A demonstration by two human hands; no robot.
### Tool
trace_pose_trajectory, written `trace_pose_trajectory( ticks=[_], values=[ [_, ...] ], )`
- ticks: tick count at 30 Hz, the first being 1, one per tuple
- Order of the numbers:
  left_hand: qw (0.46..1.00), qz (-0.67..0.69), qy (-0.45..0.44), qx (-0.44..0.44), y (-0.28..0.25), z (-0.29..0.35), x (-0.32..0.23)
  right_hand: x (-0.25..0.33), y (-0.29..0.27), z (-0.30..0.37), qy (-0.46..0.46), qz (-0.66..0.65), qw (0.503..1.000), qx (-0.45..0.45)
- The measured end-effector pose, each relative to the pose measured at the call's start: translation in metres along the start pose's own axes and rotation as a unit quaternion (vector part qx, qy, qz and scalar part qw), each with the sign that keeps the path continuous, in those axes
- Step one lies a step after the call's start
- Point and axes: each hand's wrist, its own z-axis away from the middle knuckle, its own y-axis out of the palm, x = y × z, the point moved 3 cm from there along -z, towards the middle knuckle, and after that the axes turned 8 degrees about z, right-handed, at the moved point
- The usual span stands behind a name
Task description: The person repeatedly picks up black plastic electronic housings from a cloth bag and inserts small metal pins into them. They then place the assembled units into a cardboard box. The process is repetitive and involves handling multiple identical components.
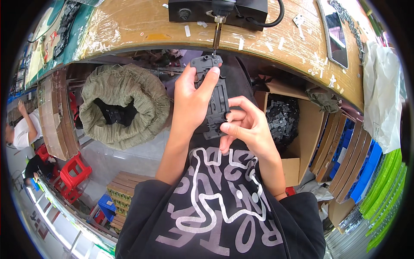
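A long black plastic part [217, 100] with moulded slots is held upright in front of my chest. My left hand [195, 88] wraps round its upper end, thumb pressed on its face. Touching or almost touching its top corner is the bit of an electric screwdriver [217, 36], mounted point-down on a black box [252, 15]. At the lower right edge of the part, my right hand [246, 125] has its thumb and index finger close together. Whether they grip the part's edge or a small piece there, I cannot make out.
A wooden bench [129, 30] spans the top, with a phone-like slab [334, 32] at right. Below left stands a woven sack [125, 105] of black parts. A cardboard box [311, 125] at right holds many small black pieces. Red stools [74, 172] and another person [23, 127] appear far left.
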Motion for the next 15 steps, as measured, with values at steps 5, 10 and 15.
trace_pose_trajectory(
  ticks=[5, 10, 15],
  values=[
    [1.0, 0.01, 0.007, -0.001, 0.0002, 0.0004, -0.0019, 0.0023, 0.003, 0.0014, -0.005, 0.004, 1.0, -0.003],
    [1.0, 0.022, -0.001, 0.0, 0.0007, 0.0022, -0.0026, 0.0038, 0.0043, 0.0044, -0.003, 0.011, 1.0, -0.006],
    [1.0, 0.004, 0.007, 0.006, 0.0003, 0.0024, -0.0035, 0.006, 0.0041, 0.0044, 0.002, 0.021, 1.0, -0.003]
  ],
)
